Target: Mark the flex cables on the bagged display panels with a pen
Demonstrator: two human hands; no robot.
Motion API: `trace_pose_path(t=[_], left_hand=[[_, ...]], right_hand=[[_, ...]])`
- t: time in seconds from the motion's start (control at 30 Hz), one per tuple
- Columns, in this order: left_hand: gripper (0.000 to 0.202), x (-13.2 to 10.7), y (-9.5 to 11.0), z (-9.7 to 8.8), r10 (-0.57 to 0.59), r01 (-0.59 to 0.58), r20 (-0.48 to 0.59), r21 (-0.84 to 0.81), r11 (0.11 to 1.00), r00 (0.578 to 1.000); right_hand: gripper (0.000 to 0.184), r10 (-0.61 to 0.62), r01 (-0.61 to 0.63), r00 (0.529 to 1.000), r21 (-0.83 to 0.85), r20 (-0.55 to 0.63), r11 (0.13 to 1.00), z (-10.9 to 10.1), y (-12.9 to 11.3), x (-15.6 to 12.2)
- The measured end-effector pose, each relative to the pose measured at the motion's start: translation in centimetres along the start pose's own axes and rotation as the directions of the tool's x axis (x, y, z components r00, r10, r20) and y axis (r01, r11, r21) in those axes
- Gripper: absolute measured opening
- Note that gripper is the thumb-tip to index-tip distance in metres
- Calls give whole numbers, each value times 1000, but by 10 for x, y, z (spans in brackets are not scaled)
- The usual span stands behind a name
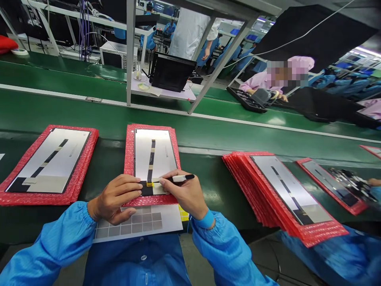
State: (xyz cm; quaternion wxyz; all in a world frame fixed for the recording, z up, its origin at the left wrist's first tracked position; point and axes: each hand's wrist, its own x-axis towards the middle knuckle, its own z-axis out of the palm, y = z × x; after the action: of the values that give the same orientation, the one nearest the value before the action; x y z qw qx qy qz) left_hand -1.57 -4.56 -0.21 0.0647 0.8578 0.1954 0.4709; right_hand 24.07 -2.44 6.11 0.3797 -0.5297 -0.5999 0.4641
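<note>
In front of me a display panel point(160, 155) lies on red bubble wrap point(129, 139), its silvery back upward. A dark flex cable point(151, 163) runs down it to a small yellow-edged piece point(149, 184). My right hand point(186, 192) pinches a slim white pen-like tool with a black end point(183, 178); its thin tip points at the yellow-edged piece. Across the panel's lower left corner lie the outstretched fingers of my left hand point(119, 196), which holds nothing visible. Under both hands is a sheet printed with grey squares point(139, 222), partly covered.
Left stands another panel point(56, 159) on red wrap. To the right is a stack of red-wrapped panels point(285, 186), with one more panel point(327, 182) beyond, near a co-worker's blurred hand. A metal frame point(131, 51) rises behind the green bench point(202, 131).
</note>
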Motion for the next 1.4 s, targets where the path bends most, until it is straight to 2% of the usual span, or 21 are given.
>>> trace_pose_path(t=[0.2,0.37,0.43,0.57,0.63,0.97,1.13,1.4], left_hand=[[40,-2,-1,1,0,0,7,-9,1000,1000],[44,-5,-2,2,-9,9,14,-19,1000,1000],[47,-5,-1,0,-2,2,50,-2,1000,999],[59,-1,2,-3,-9,-6,205,69,998,979],[63,0,3,-4,-22,-2,247,98,995,969],[66,4,12,-6,-86,55,305,107,993,949],[69,16,24,-11,-170,101,388,192,976,906],[89,35,45,-7,-315,126,490,380,917,813]], right_hand=[[23,47,-47,999,21,1,999,0,0,0],[24,37,-37,999,15,-2,999,0,1,0],[22,34,-34,999,15,-2,999,0,1,1],[19,24,-24,1000,18,2,1000,0,2,1],[18,18,-18,1000,19,0,1000,0,2,0],[14,-37,35,999,-63,-37,997,3,1,-3],[17,0,5,995,50,-100,999,3,7,-3],[22,32,-16,994,144,-105,989,4,6,-3]])
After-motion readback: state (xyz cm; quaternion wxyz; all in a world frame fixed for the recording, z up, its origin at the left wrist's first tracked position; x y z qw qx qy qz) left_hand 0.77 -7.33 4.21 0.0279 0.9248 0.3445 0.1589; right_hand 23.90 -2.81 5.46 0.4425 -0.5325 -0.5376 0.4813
